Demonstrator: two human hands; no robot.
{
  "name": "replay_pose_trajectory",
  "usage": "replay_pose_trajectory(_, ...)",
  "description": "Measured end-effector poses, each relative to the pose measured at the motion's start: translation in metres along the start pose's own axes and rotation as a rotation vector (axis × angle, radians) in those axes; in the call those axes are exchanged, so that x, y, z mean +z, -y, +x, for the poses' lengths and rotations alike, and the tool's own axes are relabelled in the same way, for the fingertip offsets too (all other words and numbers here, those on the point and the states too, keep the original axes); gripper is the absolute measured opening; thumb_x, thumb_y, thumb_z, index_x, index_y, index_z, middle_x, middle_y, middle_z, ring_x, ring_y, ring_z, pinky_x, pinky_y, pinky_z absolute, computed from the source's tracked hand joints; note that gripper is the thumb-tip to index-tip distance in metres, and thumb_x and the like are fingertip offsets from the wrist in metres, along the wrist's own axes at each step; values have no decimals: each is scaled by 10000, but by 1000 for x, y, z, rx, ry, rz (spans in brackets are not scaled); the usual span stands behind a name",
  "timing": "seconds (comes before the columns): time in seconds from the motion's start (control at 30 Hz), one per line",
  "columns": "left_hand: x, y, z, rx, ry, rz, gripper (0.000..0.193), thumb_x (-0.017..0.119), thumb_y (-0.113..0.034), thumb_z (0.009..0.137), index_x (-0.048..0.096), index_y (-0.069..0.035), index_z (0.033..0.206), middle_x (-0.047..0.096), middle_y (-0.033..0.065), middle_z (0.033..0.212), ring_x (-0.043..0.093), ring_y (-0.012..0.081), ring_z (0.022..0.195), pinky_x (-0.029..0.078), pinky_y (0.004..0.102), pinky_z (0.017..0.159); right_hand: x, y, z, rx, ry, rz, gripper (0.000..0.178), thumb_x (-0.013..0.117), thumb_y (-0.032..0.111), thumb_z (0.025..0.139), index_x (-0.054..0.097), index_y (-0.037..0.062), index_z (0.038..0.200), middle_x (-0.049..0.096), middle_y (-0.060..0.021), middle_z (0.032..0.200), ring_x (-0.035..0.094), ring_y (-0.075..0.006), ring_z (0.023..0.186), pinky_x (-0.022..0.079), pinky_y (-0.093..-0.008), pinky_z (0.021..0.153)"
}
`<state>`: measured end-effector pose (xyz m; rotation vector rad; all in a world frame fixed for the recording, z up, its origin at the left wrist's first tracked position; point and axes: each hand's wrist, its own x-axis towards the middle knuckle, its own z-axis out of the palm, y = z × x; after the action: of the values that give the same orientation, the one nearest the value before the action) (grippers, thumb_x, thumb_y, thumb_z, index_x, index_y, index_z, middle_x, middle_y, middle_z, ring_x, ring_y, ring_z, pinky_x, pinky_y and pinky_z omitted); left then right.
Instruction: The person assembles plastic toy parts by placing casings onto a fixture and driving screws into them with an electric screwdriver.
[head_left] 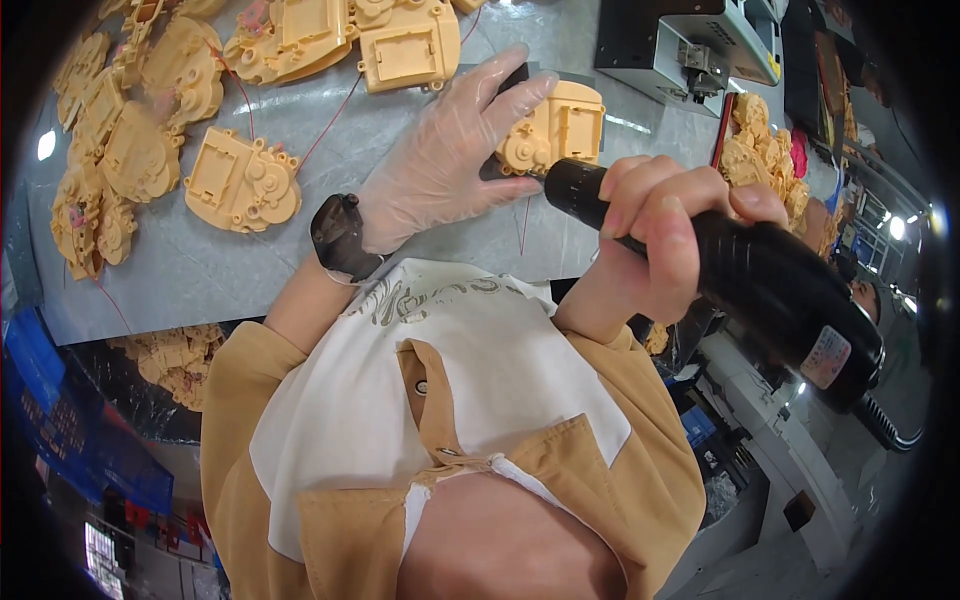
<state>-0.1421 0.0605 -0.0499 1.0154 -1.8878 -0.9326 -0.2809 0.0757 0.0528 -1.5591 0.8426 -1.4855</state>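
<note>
Now, over the shiny grey table point(200, 270), a long black round driver point(775, 275) slants, gripped by the bare right hand point(668, 225). Just past the driver's nose, the clear-gloved left hand point(440, 150), nearest, curls around a yellow plastic case point(560, 125); I can't tell if its fingers squeeze.

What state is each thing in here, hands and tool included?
Left hand: gloved, around the nearby housing's left side; grip unclear
Right hand: bare, closed around the driver
Black driver: held, tilted, nose at the nearby housing; contact unclear
Nearby housing: recess facing up
Lone housing at left: lying flat, recess up
Watch: strapped on
</note>
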Motion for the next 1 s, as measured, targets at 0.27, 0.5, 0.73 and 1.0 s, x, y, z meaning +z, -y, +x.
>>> replay_pose_trajectory(0.27,0,1,-2,-31,-15,-33,916,786,-39,523,370,-151,1330,341,139,1361,413,332,1184,399,379,972,2,-2,0,-33,-39,135,450,508,-36,757,328,89,1149,474,-74,611,477,-204,474,426,-381,495)
replay_pose_trajectory(0.5,1,2,-1,-18,-28,-21,923,786,-31,511,373,-153,1327,346,138,1357,411,331,1189,389,383,984,-3,-7,0,-14,52,84,422,482,-13,751,342,86,1136,464,-80,624,464,-205,462,429,-395,522)
replay_pose_trajectory(0.73,1,2,1,28,-10,44,838,782,-131,591,360,-92,1314,347,179,1317,451,337,1113,405,384,939,4,-11,3,-33,119,10,390,535,-26,761,338,84,1079,477,-84,616,466,-201,460,432,-386,518)
replay_pose_trajectory(1.0,5,1,-1,21,-53,-52,792,757,-118,617,374,-56,1308,239,229,1408,417,375,1185,393,386,968,1,-10,-2,-94,157,5,460,596,-145,724,318,42,1039,537,-118,666,522,-204,508,479,-362,539)
